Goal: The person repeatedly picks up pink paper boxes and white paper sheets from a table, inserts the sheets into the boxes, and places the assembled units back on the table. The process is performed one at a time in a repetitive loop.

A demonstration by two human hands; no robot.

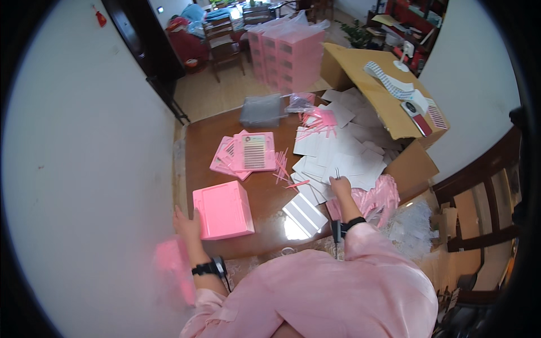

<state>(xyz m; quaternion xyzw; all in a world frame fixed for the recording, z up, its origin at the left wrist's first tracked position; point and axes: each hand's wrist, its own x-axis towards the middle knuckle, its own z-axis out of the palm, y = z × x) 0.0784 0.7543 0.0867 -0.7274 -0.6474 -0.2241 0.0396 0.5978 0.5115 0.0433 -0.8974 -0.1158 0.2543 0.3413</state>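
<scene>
A stack of pink plastic trays (222, 209) stands at the table's near left. At its left side is my left hand (187, 223), fingers apart and thumb against the stack's edge. My right hand (341, 186) holds slim metal tweezers (337, 172), tips pointing away, over spread white cards (329, 158). Nearer me lies a white card with grey stripes (305, 214). Several pink cases (236, 159) are fanned out beyond the stack. The top one holds a card with rows of dark lash strips (253, 153). Thin pink strips (281, 167) are scattered beside them.
An opened cardboard box (359, 67) spills white cards at the right; a sticker roll (386, 80) and a phone-like device (416, 118) rest on it. Clear plastic sheets (263, 110) lie at the table's far edge. Crumpled pink film (382, 196) sits right. A wall runs along the left.
</scene>
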